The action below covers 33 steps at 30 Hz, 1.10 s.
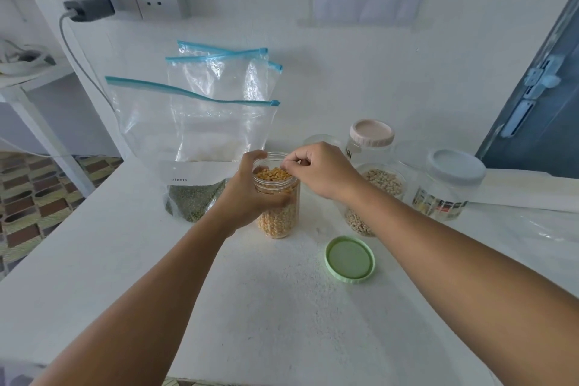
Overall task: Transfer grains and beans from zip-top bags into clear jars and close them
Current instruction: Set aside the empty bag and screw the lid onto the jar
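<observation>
Your left hand (pixel 250 194) wraps round the clear plastic jar of yellow split peas (pixel 277 197), thumb at the far rim, fingers curled across the front wall. The jar stands upright mid-worktop, lid off, filled nearly to the neck. Your right hand (pixel 319 168) hovers over the jar mouth w/ fingertips bunched together in a pinch just above the peas; can't tell if anything sits between them.

The round pale green screw lid (pixel 350 259) lies flat on the white speckled worktop (pixel 282 323), near the jar on its right & closer to you.

Just left of the jar, touching your left wrist area, stands a clear zip-top bag w/ blue seal holding dark green beans (pixel 194 197) at the bottom. Two more clear blue-zip bags (pixel 225 78) stand behind it vs. the wall.

To the right: an open clear jar of pale beige beans (pixel 383 185), partly hidden by your right forearm; behind it a clear jar w/ pink lid (pixel 372 132); further right a clear jar w/ pale blue lid (pixel 456 166), closed.
</observation>
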Each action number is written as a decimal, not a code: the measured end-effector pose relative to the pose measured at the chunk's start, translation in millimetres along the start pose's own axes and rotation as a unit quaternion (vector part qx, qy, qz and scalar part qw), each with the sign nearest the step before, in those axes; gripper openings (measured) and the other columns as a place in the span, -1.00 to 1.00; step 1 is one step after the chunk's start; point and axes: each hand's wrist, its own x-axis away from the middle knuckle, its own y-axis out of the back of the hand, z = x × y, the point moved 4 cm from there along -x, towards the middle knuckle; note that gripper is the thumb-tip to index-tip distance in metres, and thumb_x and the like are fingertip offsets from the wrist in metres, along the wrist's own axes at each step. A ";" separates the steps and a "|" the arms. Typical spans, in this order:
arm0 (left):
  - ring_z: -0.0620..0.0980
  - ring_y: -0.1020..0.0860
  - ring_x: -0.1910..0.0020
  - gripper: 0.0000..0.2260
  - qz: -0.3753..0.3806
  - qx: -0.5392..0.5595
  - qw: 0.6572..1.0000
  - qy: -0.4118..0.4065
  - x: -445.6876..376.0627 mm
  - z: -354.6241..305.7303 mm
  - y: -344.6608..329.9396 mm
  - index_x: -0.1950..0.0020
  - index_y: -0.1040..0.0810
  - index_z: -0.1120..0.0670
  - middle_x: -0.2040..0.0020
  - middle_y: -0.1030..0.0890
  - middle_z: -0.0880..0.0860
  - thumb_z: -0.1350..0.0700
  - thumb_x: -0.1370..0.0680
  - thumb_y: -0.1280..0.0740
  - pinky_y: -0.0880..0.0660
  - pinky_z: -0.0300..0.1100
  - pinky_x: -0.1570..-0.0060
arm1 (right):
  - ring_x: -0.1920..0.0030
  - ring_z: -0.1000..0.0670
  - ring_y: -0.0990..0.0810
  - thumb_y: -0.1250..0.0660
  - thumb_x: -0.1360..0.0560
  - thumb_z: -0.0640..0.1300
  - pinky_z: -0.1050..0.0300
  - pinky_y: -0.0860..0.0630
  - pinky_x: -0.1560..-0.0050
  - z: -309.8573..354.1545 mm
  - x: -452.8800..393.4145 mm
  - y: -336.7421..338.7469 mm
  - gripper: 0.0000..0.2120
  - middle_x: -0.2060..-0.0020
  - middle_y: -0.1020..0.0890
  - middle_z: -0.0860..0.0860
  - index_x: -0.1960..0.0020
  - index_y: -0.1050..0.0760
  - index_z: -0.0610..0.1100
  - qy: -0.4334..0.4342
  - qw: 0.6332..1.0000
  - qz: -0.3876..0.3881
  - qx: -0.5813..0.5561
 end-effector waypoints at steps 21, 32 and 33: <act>-0.02 -0.62 -0.20 -0.14 -0.005 0.007 1.000 0.013 4.2 -2.8 -0.5 -0.52 -0.26 -0.12 -0.32 -0.55 0.05 0.13 -0.37 -0.68 -0.59 -0.09 -0.09 | -0.41 -0.19 -0.41 -0.56 -0.47 0.09 -0.13 -0.50 -0.29 -67.1 108.8 -19.3 -0.06 -0.48 -0.29 -0.10 -0.65 -0.04 0.20 -0.102 0.869 0.378 0.303; 0.03 -0.62 -0.22 -0.12 -0.002 -0.002 1.000 0.018 6.1 -6.1 0.7 -0.52 -0.25 -0.12 -0.40 -0.52 0.13 0.13 -0.36 -0.69 -0.61 -0.01 -0.17 | -0.22 0.00 -0.50 -0.62 -0.31 0.13 0.10 -0.54 -0.14 -15.9 75.9 46.4 -0.23 -0.24 -0.39 0.04 -0.37 -0.28 0.16 -0.012 0.997 0.053 0.055; 0.02 -0.61 -0.22 -0.12 -0.002 -0.001 1.000 0.020 6.4 -6.9 0.3 -0.52 -0.25 -0.12 -0.40 -0.51 0.12 0.14 -0.36 -0.68 -0.60 -0.03 -0.15 | -0.24 0.01 -0.50 -0.63 -0.32 0.11 0.09 -0.54 -0.21 -14.3 71.4 49.9 -0.24 -0.24 -0.40 0.03 -0.36 -0.27 0.13 -0.003 1.000 0.007 0.006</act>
